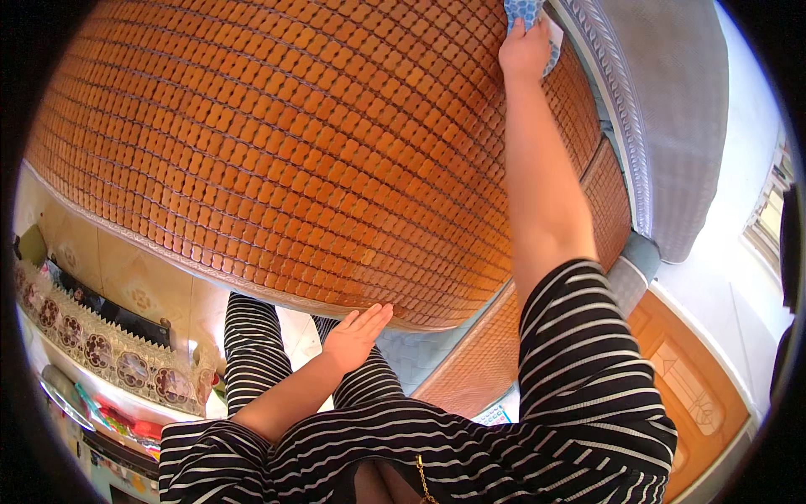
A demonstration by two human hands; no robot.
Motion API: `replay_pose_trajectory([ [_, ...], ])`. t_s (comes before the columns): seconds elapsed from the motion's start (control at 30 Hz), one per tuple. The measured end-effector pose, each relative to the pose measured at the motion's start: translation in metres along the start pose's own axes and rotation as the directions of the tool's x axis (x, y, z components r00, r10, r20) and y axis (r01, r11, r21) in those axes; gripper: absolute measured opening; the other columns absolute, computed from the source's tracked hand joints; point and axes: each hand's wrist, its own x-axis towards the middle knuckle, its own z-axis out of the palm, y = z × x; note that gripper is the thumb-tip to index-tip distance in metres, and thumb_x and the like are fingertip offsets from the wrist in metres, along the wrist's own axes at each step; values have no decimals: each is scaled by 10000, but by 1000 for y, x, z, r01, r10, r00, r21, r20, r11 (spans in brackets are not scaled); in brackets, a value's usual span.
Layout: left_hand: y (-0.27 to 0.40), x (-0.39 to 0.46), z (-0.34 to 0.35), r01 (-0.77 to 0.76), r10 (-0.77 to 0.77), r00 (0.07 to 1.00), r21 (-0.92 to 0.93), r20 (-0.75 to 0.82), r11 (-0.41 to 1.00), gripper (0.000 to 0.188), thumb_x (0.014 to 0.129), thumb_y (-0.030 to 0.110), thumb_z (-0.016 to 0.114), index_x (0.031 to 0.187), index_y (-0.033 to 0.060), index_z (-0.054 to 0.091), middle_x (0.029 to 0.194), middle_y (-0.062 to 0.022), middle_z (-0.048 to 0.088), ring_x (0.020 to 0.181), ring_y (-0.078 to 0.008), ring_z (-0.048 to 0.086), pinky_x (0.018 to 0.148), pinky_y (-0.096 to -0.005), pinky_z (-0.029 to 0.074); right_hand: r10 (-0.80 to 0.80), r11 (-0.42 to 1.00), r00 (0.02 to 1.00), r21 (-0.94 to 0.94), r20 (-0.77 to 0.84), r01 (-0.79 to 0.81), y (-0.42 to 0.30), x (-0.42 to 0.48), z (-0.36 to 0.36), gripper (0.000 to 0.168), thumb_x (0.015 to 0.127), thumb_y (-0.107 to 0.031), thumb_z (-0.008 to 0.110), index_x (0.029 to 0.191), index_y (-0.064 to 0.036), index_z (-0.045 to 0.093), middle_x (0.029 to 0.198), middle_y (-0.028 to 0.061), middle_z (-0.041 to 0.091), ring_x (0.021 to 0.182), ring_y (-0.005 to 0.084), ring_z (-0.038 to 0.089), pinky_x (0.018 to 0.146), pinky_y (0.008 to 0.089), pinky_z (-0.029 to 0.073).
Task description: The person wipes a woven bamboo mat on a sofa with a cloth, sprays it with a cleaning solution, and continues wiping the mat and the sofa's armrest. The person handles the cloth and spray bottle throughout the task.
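A large mat of brown bamboo or wooden tiles, strung in rows, covers the seat of a sofa before me. At the far right of the mat, my right hand grips a blue-and-white patterned cloth, part of which hangs out below the fingers. The cloth lies near the seam between seat and backrest. My left hand rests with its fingers outstretched at the mat's front edge, holding nothing.
A padded grey backrest rises at the right. Another tile-covered section adjoins the seat. To the left stands a table with a lace-edged cloth and several items. A wooden door is at the lower right.
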Motion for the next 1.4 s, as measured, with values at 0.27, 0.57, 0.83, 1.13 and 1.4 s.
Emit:
replay_pose_trajectory([
  [0.27,-6,-10,-9,177,-119,957,-209,265,962,609,962,223,428,1556,114,353,1643,-47,306,1530,-187,231,1244,-403,184,-636,748,660,531,400,399,-96,-410,-64,440,847,-63,571,1264,77,591,1179,271,637,1098,437,614,1012,514,478],
  [0.57,-3,-13,-24,-8,20,997,-146,76,989,676,943,54,386,1599,74,221,1696,-14,156,1554,-158,147,1259,-384,147,-244,960,779,28,577,280,-102,-225,-9,483,944,-98,575,1410,-4,486,1304,243,586,1230,397,557,1081,531,411],
  [0.83,-26,-15,-55,-150,34,969,-475,-244,867,541,890,122,601,1407,-14,523,1558,-172,410,1475,-302,341,1195,-459,291,-233,972,965,-43,-117,229,-96,-48,55,521,1074,-287,430,1464,58,428,1384,307,535,1293,439,513,1098,452,423],
  [1.13,-104,-68,-80,618,-731,283,-465,-621,634,662,1036,278,447,1564,-56,226,1649,-233,201,1531,-410,172,1219,-578,111,-638,756,463,386,615,529,-131,-409,-46,756,740,3,645,1473,-66,471,1533,203,443,1379,394,467,1098,514,380],
  [1.4,-105,-54,-57,530,-716,118,-566,-688,632,659,1047,289,409,1554,-85,216,1629,-293,192,1520,-456,165,1215,-588,124,-687,683,351,402,636,609,-108,-411,-68,643,764,-95,661,1400,-96,566,1497,115,513,1348,288,514,1094,423,401],
])
